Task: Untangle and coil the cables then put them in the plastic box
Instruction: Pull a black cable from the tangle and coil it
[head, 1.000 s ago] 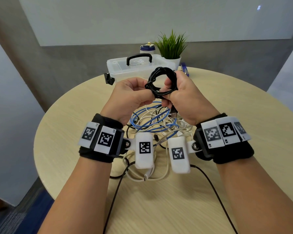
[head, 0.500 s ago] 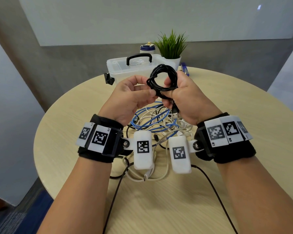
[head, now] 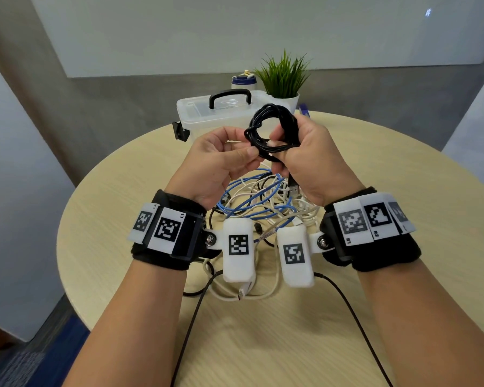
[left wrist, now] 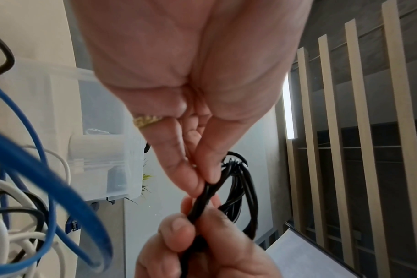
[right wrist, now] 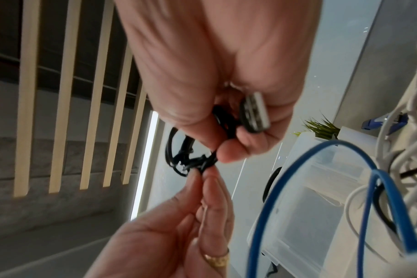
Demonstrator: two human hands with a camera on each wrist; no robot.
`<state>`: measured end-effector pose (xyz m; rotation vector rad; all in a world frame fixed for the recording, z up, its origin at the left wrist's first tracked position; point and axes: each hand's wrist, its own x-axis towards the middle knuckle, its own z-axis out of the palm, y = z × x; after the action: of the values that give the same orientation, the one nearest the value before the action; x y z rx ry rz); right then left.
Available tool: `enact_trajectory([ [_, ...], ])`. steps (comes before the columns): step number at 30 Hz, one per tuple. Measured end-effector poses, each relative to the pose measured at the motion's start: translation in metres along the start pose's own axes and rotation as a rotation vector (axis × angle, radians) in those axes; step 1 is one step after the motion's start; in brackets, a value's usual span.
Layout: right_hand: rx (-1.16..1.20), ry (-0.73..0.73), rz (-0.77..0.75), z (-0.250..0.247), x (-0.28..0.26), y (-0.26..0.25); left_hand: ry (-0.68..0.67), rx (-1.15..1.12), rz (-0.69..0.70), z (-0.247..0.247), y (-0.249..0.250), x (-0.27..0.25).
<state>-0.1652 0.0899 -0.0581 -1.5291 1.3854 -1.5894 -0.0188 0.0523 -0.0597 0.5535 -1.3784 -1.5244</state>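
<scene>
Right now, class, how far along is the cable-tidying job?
Done: one black cable looks coiled. In hand: the right hand grips that coil while the left hand pinches its side. Left: blue and white cables lie tangled on the table; the plastic box has its lid on.

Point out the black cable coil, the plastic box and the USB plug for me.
black cable coil (head: 287,118), head view, top right of the loop.
plastic box (head: 196,113), head view, clear lid left of the handle.
USB plug (right wrist: 256,112), right wrist view, metal shell.

I was looking at an office meeting nook: a round wooden table (head: 403,191), a potted plant (head: 284,76), grey panelled walls (head: 123,101), and blue carpet (head: 17,364).
</scene>
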Motion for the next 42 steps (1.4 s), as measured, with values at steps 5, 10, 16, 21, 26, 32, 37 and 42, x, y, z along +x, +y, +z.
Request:
enact_trajectory([
  [5,-0.005,0.085,-0.031,0.003,-0.001,-0.002,-0.035,0.006,0.007,-0.001,0.000,-0.001],
  [10,0.072,0.083,-0.014,0.001,-0.004,-0.007,-0.086,-0.027,-0.006,0.001,-0.001,-0.001],
  [16,0.043,0.015,0.015,-0.005,-0.001,-0.003,-0.056,-0.010,0.053,0.004,-0.006,0.000],
  [21,0.051,-0.072,0.039,-0.011,-0.001,0.000,-0.026,0.155,0.132,0.006,-0.008,0.002],
  [26,0.119,-0.179,0.065,-0.012,-0.002,-0.002,-0.085,0.358,0.185,0.005,-0.008,0.001],
  [32,0.230,-0.220,0.130,-0.011,-0.003,-0.006,-0.092,0.286,0.198,0.006,-0.008,0.000],
  [37,0.253,-0.195,0.161,-0.006,-0.005,-0.007,-0.056,0.225,0.207,0.011,-0.008,0.000],
  [42,0.395,-0.228,0.164,-0.013,-0.004,-0.009,0.032,0.167,0.168,0.006,-0.004,0.002],
])
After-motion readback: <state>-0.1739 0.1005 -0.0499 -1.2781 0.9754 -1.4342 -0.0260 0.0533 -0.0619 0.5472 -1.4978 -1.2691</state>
